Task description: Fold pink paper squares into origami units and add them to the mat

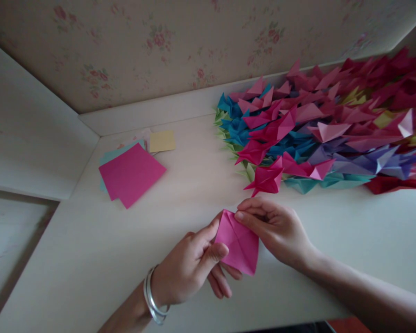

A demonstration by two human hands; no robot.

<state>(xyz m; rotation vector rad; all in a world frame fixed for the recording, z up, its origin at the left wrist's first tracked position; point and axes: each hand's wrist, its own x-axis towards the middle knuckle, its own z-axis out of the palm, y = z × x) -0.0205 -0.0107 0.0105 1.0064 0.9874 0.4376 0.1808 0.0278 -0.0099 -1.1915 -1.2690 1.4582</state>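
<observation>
A pink sheet of origami paper (pixel 241 245), folded into a small square with crease lines across it, is held up above the table between both hands. My left hand (pixel 197 263) grips its left side, the thumb on the front face and the fingers behind. At the paper's upper right edge, my right hand (pixel 275 226) pinches with thumb and index finger. Just beyond the right hand lies a bright pink folded paper crane (pixel 266 179), at the near corner of a large pile of folded cranes (pixel 312 115).
Flat magenta paper sheets (pixel 133 173) lie over light blue paper (pixel 123 151) on the left of the white table (pixel 190 185). A small yellow paper pad (pixel 162 140) sits beside them. Behind runs a floral-papered wall (pixel 180 51); a white panel (pixel 31 120) stands at left.
</observation>
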